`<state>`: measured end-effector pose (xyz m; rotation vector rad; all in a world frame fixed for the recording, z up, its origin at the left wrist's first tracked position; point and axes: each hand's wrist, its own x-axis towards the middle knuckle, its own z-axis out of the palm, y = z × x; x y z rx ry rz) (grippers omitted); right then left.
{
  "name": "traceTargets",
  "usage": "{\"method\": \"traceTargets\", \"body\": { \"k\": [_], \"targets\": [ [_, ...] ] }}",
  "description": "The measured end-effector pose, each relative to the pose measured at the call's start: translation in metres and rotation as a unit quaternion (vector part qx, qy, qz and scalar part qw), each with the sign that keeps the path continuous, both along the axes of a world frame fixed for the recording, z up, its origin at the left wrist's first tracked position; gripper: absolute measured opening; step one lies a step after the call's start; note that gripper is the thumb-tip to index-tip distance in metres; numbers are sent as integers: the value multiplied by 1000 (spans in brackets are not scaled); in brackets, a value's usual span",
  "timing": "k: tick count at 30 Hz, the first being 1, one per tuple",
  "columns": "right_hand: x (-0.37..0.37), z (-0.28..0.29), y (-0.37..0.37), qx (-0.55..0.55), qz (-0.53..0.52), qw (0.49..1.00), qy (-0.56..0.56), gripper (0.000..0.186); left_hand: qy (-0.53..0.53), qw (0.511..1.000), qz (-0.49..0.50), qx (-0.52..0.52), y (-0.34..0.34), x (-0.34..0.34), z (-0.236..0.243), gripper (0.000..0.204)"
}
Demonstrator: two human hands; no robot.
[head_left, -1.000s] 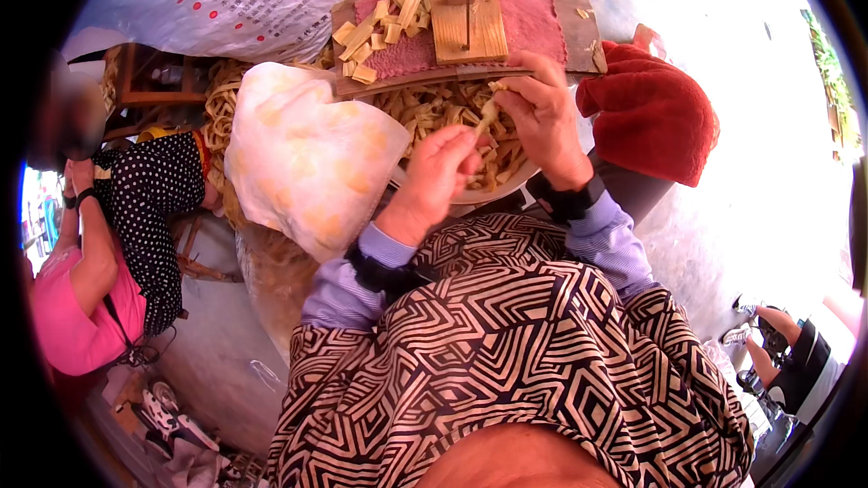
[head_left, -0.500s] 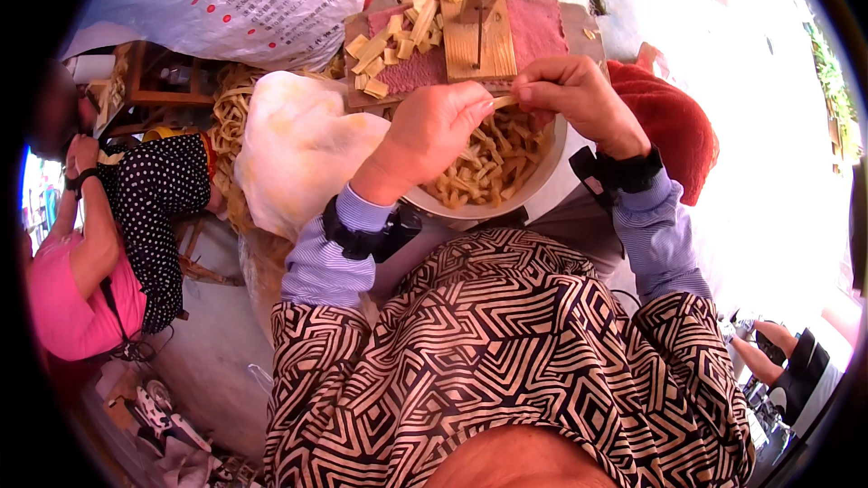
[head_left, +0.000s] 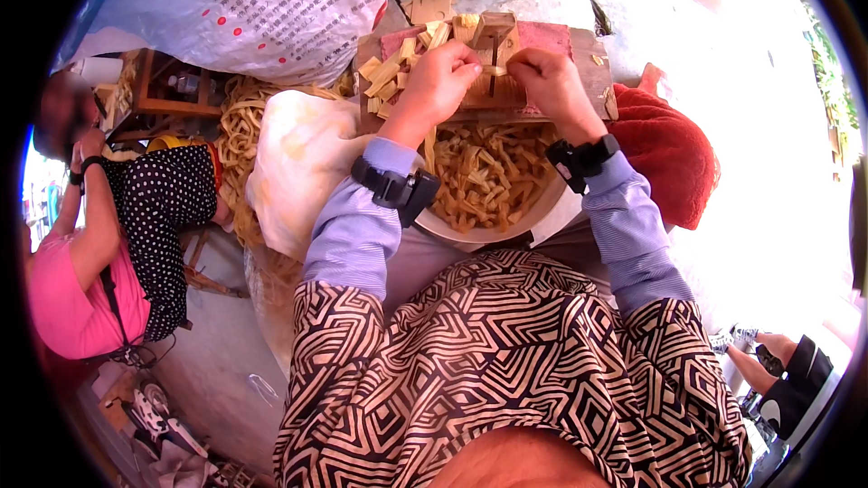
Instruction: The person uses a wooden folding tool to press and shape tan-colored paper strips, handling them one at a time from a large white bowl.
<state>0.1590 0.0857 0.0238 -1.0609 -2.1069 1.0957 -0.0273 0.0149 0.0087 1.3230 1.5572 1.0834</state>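
Observation:
A pale yellow strip (head_left: 494, 70) stretches between my two hands, lying across a dark upright metal piece on a small wooden block (head_left: 499, 34). My left hand (head_left: 438, 86) is closed, pinching the strip's left end. At the other end, my right hand (head_left: 553, 89) also pinches it with fingers curled. The block stands on a wooden board (head_left: 592, 68) covered partly by reddish cloth. Short pale yellow pieces (head_left: 387, 70) are heaped on the board beside my left hand. Below my hands, a white bowl (head_left: 541, 212) holds many tan, knotted strips (head_left: 488, 176).
A white cloth (head_left: 303, 167) covers part of a heap of long tan strips (head_left: 242, 122) on the left. A large printed sack (head_left: 280, 14) lies beyond it. Red fabric (head_left: 665, 154) sits right of the bowl. Another person in pink (head_left: 86, 294) sits at far left.
Both hands have moved forward from over the bowl to the wooden block, carrying the strip. It now crosses the upright metal piece.

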Motion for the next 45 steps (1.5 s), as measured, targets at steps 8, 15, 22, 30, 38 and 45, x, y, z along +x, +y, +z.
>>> {"method": "traceTargets", "body": {
  "k": [8, 15, 22, 30, 38, 45],
  "targets": [
    [27, 12, -16, -158, 69, 984, 38, 26, -248, 966, 36, -56, -30, -1, 8, 20],
    [37, 36, -46, -268, 106, 958, 4, 15, -311, 942, -67, -109, -53, 43, 43, 17],
    [43, 31, -62, -133, 135, 982, 25, 8, -299, 944, -48, -131, -73, 51, 27, 10],
    [48, 34, -89, 222, 164, 960, -47, 37, -268, 930, -50, -248, -130, 63, 6, 27],
    [66, 2, -123, 164, 107, 981, -10, 5, -322, 897, -158, -258, -150, 101, 7, 19],
    [81, 87, -90, -183, 96, 969, 137, 16, -18, 972, -221, 78, -73, 56, 148, 17]
  ]
}}
